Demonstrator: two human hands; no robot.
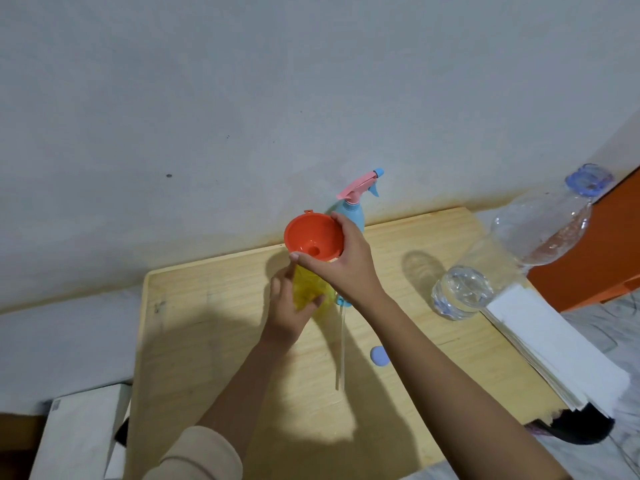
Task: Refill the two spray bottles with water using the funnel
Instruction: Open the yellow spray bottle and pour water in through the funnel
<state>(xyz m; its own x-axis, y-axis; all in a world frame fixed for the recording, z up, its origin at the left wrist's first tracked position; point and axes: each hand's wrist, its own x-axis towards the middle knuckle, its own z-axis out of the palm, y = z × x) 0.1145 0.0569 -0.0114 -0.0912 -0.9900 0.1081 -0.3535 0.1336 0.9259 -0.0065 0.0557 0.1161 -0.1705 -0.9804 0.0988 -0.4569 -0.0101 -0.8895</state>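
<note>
We are finding the yellow spray bottle (306, 289) near the middle of the table (207, 306), its head off. The dip-tube assembly (341, 341) is lying at its 6 o'clock.

The left hand (291, 306) is wrapping curled fingers round the bottle's body. The right hand (349, 265) is pinching the rim of the orange funnel (311, 237) between thumb and fingers, with the spout over the neck.

We are judging both items light, thin plastic. The bottle is likely to be tippy while empty, so it is best gripped low on the body. The funnel is stiff and is best held at the rim.

The blue spray bottle (353, 213) is standing at 12 o'clock, capped. The large water bottle (540, 230) is waiting at 3 o'clock.
</note>
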